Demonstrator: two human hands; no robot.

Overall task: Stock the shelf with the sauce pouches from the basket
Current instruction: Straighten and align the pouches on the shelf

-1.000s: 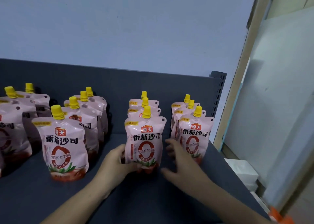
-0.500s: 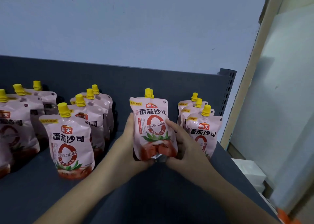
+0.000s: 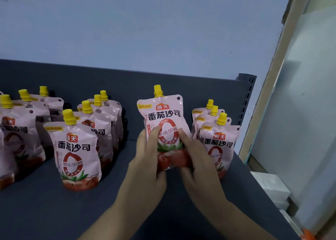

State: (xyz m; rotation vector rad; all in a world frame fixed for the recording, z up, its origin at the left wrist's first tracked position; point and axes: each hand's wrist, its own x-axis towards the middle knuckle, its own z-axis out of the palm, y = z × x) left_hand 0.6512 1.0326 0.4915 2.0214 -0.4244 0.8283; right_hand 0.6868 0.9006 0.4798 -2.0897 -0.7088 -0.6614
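A pink sauce pouch with a yellow cap is held upright above the dark grey shelf, in the middle of the view. My left hand grips its lower left side and my right hand grips its lower right side, thumbs on the front. A row of pouches stands just to its right, touching my right hand. Another row stands to the left, and more pouches at the far left. The pouches behind the held one are hidden. The basket is not in view.
The shelf's dark back panel rises behind the rows, with a perforated upright at its right end. A pale door frame and white boxes lie right of the shelf edge.
The pouch stood on the shelf at the front of the middle row a second ago. Both hands closed on it and lifted it up off the shelf.
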